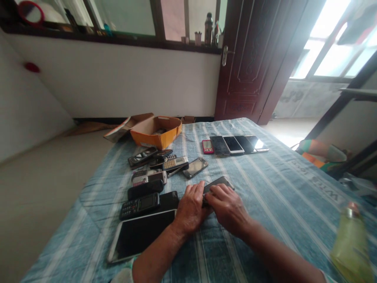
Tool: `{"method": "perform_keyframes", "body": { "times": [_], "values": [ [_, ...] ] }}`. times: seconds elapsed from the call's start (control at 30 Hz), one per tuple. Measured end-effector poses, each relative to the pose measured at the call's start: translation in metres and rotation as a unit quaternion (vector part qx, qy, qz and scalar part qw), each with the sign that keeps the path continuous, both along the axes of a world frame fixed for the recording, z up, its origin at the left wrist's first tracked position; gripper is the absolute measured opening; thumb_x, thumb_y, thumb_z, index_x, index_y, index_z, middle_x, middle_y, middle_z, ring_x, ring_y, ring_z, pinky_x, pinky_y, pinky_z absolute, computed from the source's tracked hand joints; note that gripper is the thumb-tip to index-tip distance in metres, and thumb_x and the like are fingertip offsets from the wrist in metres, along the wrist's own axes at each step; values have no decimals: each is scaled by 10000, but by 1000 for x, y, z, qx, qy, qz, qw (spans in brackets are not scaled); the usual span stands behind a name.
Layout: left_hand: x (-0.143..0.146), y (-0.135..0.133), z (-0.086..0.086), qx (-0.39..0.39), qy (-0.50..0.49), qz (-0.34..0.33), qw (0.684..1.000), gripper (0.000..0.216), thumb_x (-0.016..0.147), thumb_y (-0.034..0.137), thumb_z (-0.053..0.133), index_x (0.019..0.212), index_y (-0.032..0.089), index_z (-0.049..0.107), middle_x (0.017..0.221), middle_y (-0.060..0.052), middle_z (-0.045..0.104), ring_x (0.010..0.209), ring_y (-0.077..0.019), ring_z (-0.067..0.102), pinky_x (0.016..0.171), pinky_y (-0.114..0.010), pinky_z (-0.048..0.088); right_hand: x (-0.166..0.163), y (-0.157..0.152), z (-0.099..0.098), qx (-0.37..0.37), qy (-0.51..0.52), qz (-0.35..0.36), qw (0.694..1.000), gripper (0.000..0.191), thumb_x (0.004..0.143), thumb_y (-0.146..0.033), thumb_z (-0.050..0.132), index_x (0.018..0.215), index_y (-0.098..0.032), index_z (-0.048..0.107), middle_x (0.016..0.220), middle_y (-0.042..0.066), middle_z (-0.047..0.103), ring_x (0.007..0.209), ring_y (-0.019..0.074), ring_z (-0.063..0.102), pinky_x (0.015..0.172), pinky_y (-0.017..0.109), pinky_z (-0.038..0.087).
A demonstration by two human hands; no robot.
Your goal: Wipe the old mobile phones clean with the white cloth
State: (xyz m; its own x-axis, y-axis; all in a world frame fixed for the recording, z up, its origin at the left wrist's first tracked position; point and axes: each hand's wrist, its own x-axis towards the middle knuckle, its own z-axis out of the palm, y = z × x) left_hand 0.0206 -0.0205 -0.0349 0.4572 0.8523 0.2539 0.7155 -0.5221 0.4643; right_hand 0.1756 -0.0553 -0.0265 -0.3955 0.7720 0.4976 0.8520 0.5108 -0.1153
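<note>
Both of my hands meet at a dark mobile phone point(221, 181) above the striped cloth, its far end showing beyond my fingers. My left hand point(191, 208) grips its left side, fingers curled. Across its near part lies my right hand point(225, 202), fingers bent and closed on it. The phone's near end is hidden by my hands. To the left is a pile of old phones, among them a keypad phone point(176, 162), a black keypad phone point(140, 206) and a smartphone point(196, 168) lying apart. A large white-framed tablet point(141, 235) lies beside my left forearm.
An orange cardboard box point(167, 139) stands open at the far left edge. A row holds a red phone point(207, 146), a white smartphone point(234, 145) and several dark ones. A yellowish bottle point(352, 247) is at the right. Beyond stands a brown door point(250, 59).
</note>
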Motion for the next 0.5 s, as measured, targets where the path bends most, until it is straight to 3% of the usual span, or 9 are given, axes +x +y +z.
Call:
{"method": "perform_keyframes", "body": {
  "times": [0.07,0.27,0.33,0.5],
  "values": [
    [0,-1,1,-8,6,-1,1000,668,689,248,708,1289,87,463,1155,-149,612,1074,-313,530,947,-452,452,1,3,0,-7,-11,-5,1000,144,903,-165,515,893,-200,655,909,51,604,859,191,482,743,295,347],
    [3,-2,3,-3,5,11,1000,672,652,194,714,1278,141,476,1142,-111,612,1076,-307,529,942,-448,454,39,19,0,-23,-16,-178,984,218,869,-76,500,887,-199,679,842,63,588,819,209,470,684,296,358],
    [2,-2,1,-3,-1,8,1000,682,652,194,717,1286,155,467,1148,-106,610,1070,-306,532,941,-459,454,39,19,1,-11,-2,-160,987,224,867,-70,493,873,-198,676,866,65,589,837,206,472,699,291,373],
    [2,-2,-5,-19,-46,36,998,790,619,241,759,1326,190,410,1142,-95,606,1079,-318,547,927,-492,467,7,22,6,-13,6,-12,1000,168,885,-104,516,907,-200,652,962,64,589,935,194,471,773,287,401]
  ]
}}
